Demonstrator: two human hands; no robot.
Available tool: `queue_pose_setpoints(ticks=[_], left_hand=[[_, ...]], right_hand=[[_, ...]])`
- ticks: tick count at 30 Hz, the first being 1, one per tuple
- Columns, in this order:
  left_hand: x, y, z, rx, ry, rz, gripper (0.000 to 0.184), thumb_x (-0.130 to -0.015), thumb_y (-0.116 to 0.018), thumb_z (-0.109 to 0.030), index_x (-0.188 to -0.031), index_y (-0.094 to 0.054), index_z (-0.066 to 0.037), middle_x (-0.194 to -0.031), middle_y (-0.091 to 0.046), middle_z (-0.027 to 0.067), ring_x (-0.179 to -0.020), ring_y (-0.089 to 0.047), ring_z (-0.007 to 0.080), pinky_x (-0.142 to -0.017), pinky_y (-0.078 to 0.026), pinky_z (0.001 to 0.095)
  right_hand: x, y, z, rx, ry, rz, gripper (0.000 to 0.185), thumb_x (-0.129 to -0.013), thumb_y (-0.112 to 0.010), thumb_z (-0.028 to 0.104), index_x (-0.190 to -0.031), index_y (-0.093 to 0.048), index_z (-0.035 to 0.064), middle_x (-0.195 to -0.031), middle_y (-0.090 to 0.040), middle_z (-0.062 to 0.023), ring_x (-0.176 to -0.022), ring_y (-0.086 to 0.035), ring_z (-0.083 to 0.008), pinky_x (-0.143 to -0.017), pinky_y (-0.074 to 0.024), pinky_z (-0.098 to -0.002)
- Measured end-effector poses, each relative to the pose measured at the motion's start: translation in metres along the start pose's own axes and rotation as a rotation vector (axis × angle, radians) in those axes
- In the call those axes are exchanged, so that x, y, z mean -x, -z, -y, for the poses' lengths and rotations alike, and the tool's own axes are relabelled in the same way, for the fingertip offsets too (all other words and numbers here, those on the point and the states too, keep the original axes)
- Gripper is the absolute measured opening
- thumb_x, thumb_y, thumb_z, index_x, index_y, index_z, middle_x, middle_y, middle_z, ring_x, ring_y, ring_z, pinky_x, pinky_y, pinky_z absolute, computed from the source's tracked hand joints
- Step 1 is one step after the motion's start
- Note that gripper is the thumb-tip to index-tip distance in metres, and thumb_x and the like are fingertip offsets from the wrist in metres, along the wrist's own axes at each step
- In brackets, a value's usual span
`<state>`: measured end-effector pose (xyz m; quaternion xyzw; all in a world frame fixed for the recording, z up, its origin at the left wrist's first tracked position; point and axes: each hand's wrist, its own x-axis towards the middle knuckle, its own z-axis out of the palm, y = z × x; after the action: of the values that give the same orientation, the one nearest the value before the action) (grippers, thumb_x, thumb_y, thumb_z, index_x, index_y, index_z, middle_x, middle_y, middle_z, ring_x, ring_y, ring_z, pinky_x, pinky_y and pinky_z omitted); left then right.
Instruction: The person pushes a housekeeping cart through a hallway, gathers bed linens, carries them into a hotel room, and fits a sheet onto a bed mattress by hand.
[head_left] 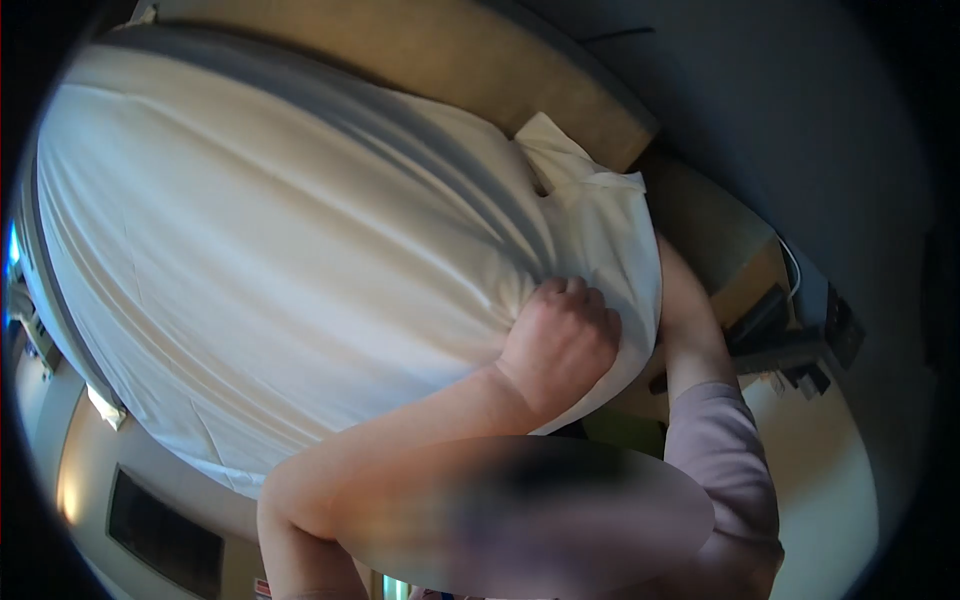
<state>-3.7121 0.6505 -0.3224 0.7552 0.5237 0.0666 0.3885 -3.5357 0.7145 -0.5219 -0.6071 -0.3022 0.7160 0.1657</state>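
Note:
A large white bed sheet (pixel 300 240) stretches across the bed, with long folds fanning out from my left hand (pixel 565 335). That hand is closed in a fist, gripping a bunched part of the sheet near its right end. My right forearm (pixel 690 300) reaches behind the sheet's right edge, so the hand is hidden by the cloth and its fingers do not show. A loose corner of the sheet stands up crumpled at the top, beyond my left hand. A blurred patch covers the area below my arms.
A brown padded headboard (pixel 400 60) runs along the top. To the right, beyond my right arm, are dark objects (pixel 760 315) and a white cable (pixel 793 265). A dark wall screen (pixel 165 530) is at lower left.

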Motion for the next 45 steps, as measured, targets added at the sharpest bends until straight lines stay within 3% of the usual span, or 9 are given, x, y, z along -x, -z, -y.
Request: queue_pose_setpoints(ticks=[12, 15, 17, 22, 27, 31, 33, 40, 45], left_hand=[[-0.055, -0.102, 0.038, 0.309, -0.432, -0.764, 0.013, -0.068, -0.052, -0.023, -0.07, -0.054, -0.01, -0.078, -0.053, 0.0057, -0.081, -0.05, 0.0259, -0.078, -0.039, 0.0427], [-0.016, -0.052, 0.028, -0.122, -0.225, -0.543, 0.016, -0.067, -0.053, -0.021, -0.079, -0.057, -0.012, -0.094, -0.055, 0.0073, -0.1, -0.05, 0.0261, -0.09, -0.035, 0.046], [0.032, -0.04, 0.008, -0.096, 0.096, -0.9, 0.031, -0.066, -0.054, -0.019, -0.096, -0.059, -0.014, -0.114, -0.052, 0.0101, -0.116, -0.042, 0.0283, -0.101, -0.025, 0.0508], [0.326, -0.113, 0.103, -0.302, 1.377, -0.778, 0.053, -0.078, -0.055, -0.031, -0.126, -0.043, -0.012, -0.135, -0.033, 0.0159, -0.129, -0.023, 0.033, -0.103, -0.017, 0.053], [0.654, -0.256, -0.004, 0.541, 2.153, -0.504, 0.078, -0.078, -0.046, -0.061, -0.138, -0.022, -0.019, -0.141, -0.022, 0.0151, -0.129, -0.026, 0.0285, -0.102, -0.027, 0.0449], [0.774, -0.445, -0.111, 1.507, 1.974, -0.301, 0.071, -0.083, -0.044, -0.052, -0.134, -0.03, -0.005, -0.126, -0.046, 0.0185, -0.116, -0.045, 0.0302, -0.098, -0.035, 0.0359], [0.789, -0.499, -0.171, 1.518, 1.968, -0.249, 0.066, -0.083, -0.044, -0.05, -0.131, -0.036, -0.004, -0.123, -0.049, 0.018, -0.111, -0.049, 0.0293, -0.095, -0.038, 0.0357], [0.737, -0.513, -0.222, 1.579, 1.802, -1.326, 0.049, -0.084, -0.052, -0.031, -0.126, -0.041, -0.007, -0.103, -0.059, 0.0151, -0.088, -0.06, 0.023, -0.08, -0.046, 0.0324], [0.805, -0.566, -0.235, 1.415, 1.957, -1.737, 0.052, -0.083, -0.055, -0.026, -0.128, -0.038, -0.006, -0.106, -0.057, 0.0163, -0.085, -0.06, 0.0236, -0.08, -0.046, 0.0333]], right_hand=[[-0.091, -0.041, 0.07, 1.277, 0.608, 0.292, 0.044, -0.093, -0.04, 0.028, -0.13, -0.037, 0.0059, -0.13, -0.043, -0.0127, -0.121, -0.039, -0.0211, -0.099, -0.0311, -0.034], [-0.11, -0.065, 0.105, 1.31, 0.737, 0.284, 0.043, -0.093, -0.039, 0.027, -0.13, -0.037, 0.006, -0.129, -0.044, -0.0128, -0.121, -0.039, -0.021, -0.099, -0.0309, -0.0336], [-0.067, -0.065, 0.14, 0.731, 0.482, 0.236, 0.042, -0.094, -0.038, 0.028, -0.13, -0.038, 0.0058, -0.129, -0.044, -0.0128, -0.121, -0.04, -0.0215, -0.1, -0.03, -0.0339], [0.064, -0.035, 0.143, 0.416, 0.56, 0.102, 0.044, -0.094, -0.038, 0.032, -0.126, -0.041, 0.0022, -0.125, -0.048, -0.0114, -0.115, -0.045, -0.0206, -0.1, -0.0312, -0.0332], [0.225, -0.11, -0.009, 0.507, 0.578, 0.037, 0.026, -0.092, -0.044, 0.026, -0.098, -0.057, 0.0055, -0.088, -0.058, -0.001, -0.084, -0.053, -0.0123, -0.075, -0.0438, -0.0271], [0.365, -0.276, -0.125, 0.944, 0.54, 0.722, 0.03, -0.087, -0.046, 0.014, -0.113, -0.052, 0.0002, -0.109, -0.056, -0.0117, -0.105, -0.051, -0.022, -0.092, -0.0383, -0.0343], [0.432, -0.348, -0.156, 1.155, 1.003, 1.107, 0.036, -0.084, -0.051, 0.013, -0.118, -0.05, 0.0028, -0.115, -0.054, -0.0145, -0.109, -0.049, -0.0276, -0.095, -0.0352, -0.0359], [0.347, -0.498, -0.235, 1.886, 1.508, 0.515, 0.067, -0.08, -0.055, 0.035, -0.137, -0.026, 0.0156, -0.144, -0.016, -0.0129, -0.133, -0.012, -0.0322, -0.105, -0.011, -0.0488], [0.496, -0.587, -0.36, 2.05, 1.481, 1.029, 0.07, -0.077, -0.053, 0.041, -0.137, -0.026, 0.0184, -0.147, -0.006, -0.012, -0.135, -0.003, -0.0316, -0.105, -0.0021, -0.0518]])
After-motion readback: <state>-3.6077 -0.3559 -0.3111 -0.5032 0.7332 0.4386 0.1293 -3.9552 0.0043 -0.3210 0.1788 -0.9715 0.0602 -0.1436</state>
